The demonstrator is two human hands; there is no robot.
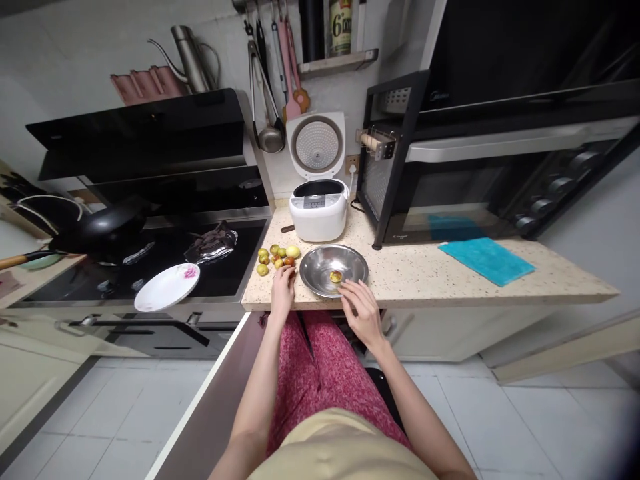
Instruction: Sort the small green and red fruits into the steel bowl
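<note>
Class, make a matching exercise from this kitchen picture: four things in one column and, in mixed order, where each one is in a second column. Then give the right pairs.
Things
1. steel bowl
2. white plate
3. blue cloth
4. rice cooker

Places
A. on the stove's front edge
B. at the counter's right end, before the oven
C. at the counter's back, lid up
D. at the counter's front edge, one fruit inside

Pairs: 1-D, 2-A, 3-B, 4-C

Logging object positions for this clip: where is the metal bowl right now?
In the head view the metal bowl sits near the counter's front edge, just in front of the white rice cooker, with the small fruits to its left and the right hand at its rim.
</note>
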